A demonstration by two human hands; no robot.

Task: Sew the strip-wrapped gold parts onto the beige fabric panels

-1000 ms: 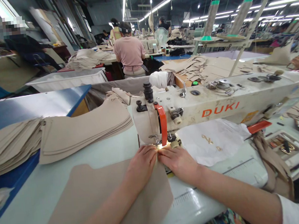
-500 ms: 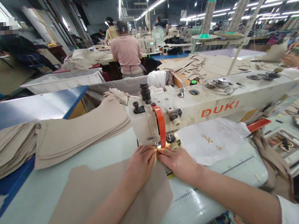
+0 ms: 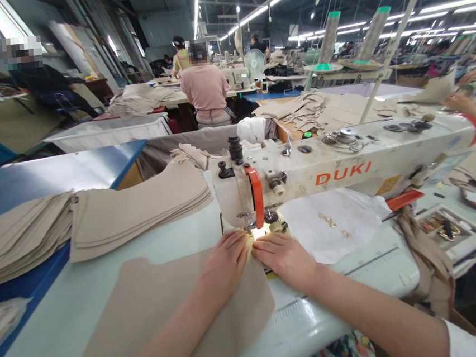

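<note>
A flat beige fabric piece (image 3: pixel 158 315) lies on the pale sewing table (image 3: pixel 67 324), its far corner under the needle of a white DUKI sewing machine (image 3: pixel 346 168). My left hand (image 3: pixel 225 264) presses on the fabric just left of the lit needle area, fingers curled together at the edge. Touching it from the right, my right hand (image 3: pixel 285 258) rests on the same corner with fingers bent down onto the cloth. Both hands meet right below the presser foot (image 3: pixel 260 229).
Stacks of cut beige pieces (image 3: pixel 135 211) lie at the left on the table and a blue surface (image 3: pixel 48 174). White paper with small metal parts (image 3: pixel 335 225) sits right of the needle. Another person's hands (image 3: pixel 466 103) work at far right. A person in pink (image 3: pixel 206 91) sits ahead.
Both hands stay pinned on the fabric corner at the needle. Only the camera view shifted slightly; the other person's hands at far right moved a little.
</note>
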